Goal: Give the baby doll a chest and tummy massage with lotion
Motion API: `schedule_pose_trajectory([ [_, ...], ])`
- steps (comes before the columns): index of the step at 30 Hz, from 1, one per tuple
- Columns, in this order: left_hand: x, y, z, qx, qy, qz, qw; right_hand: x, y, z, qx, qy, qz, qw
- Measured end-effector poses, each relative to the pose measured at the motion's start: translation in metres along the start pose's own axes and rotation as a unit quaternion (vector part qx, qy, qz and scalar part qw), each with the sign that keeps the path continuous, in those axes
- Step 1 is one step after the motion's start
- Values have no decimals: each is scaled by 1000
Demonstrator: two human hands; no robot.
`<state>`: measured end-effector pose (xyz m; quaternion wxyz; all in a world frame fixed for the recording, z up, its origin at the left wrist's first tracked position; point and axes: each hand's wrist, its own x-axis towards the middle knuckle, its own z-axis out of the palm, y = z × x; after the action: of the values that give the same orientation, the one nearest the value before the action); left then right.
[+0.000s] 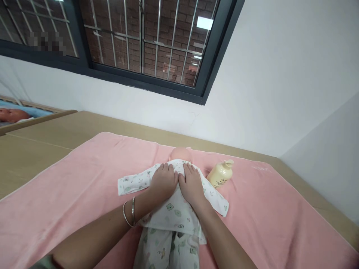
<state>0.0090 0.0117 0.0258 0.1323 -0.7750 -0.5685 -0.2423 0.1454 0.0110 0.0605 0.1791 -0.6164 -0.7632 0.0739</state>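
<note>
A baby doll (180,153) lies on its back on a pink blanket (260,209), its head at the far end. It is covered by a white printed long-sleeved baby shirt (175,213) with both sleeves spread outward. My left hand (165,180) rests flat on the left of the shirt's chest, fingers pointing away from me. On the right of the chest lies my right hand (192,185), also flat, its thumb close to the left one. Matching printed pants (182,252) show below the hem. The doll's arms and body are hidden under the cloth.
A pale yellow pump bottle (220,174) leans on the blanket just beyond the right sleeve. The wooden tabletop (81,129) borders the blanket. At far left, another doll (14,115) lies in a blue-lined, wooden-edged bed. A wall and barred window (148,37) stand behind.
</note>
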Motion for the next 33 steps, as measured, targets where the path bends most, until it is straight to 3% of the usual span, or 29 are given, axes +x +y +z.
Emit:
schedule_pose_trajectory([
  [3,0,-1,-1,10,-7,24,1000,0,0,0,-2,-3,2,1000],
  [13,-1,-7,4,-78,-10,-3,997,0,0,1,2,-2,1,1000],
  [33,-2,-10,4,-56,-4,18,998,0,-2,-1,0,-8,7,1000],
])
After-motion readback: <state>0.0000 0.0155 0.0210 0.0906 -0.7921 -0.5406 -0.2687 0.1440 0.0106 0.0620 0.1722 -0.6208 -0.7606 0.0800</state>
